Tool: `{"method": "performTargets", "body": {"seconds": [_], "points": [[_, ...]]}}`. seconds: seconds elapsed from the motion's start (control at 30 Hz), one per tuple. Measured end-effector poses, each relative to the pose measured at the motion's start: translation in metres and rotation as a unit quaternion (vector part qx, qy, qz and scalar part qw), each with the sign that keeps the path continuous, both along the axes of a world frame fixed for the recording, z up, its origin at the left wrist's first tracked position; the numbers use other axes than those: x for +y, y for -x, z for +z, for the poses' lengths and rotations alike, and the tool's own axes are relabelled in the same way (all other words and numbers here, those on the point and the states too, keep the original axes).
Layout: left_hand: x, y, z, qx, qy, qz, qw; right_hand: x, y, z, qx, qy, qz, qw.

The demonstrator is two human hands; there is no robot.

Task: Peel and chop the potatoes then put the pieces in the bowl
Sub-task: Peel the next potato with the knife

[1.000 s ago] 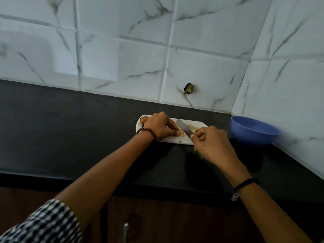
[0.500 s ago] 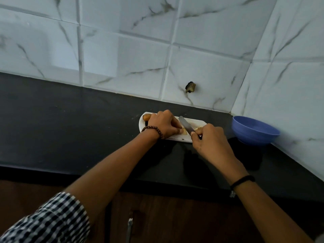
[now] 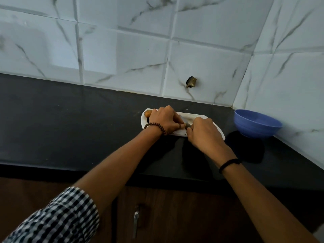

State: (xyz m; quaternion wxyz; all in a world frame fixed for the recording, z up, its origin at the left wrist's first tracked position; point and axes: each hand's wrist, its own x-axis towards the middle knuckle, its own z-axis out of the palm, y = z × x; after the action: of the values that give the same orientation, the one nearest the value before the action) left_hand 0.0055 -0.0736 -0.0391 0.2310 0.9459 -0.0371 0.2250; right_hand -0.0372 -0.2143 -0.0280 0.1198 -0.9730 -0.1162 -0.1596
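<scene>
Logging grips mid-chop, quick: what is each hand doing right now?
Left hand: curled over the potato, holding it on the board.
Right hand: gripping the knife.

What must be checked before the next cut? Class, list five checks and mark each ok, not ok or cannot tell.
1. Left hand holds the potato down on the board: ok.
2. Right hand grips the knife: ok; the handle is hidden in the fist.
3. Left fingers apart from the blade: cannot tell; they lie right beside it.
4. Board flat on the counter: ok.
5. Bowl upright, right of the board and apart from it: ok.
</scene>
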Motion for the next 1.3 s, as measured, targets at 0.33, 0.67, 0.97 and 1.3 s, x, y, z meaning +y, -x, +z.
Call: {"method": "performTargets", "body": {"seconds": [0.33,0.67,0.97,1.3], "points": [[0.004,-0.005,-0.005,0.032,-0.007,-0.024,0.999,-0.020,0.034,-0.001,0.018,0.069,0.001,0.997],[0.007,-0.009,-0.006,0.038,-0.031,-0.043,0.998,-0.053,0.029,0.017,0.025,-0.082,-0.011,0.996],[0.010,-0.010,-0.004,0.012,0.042,-0.008,0.999,-0.014,-0.033,0.003,0.034,-0.199,0.020,0.979],[0.013,-0.029,-0.012,0.063,0.127,-0.034,0.989,-0.004,-0.081,0.018,0.024,-0.296,0.019,0.955]]}}
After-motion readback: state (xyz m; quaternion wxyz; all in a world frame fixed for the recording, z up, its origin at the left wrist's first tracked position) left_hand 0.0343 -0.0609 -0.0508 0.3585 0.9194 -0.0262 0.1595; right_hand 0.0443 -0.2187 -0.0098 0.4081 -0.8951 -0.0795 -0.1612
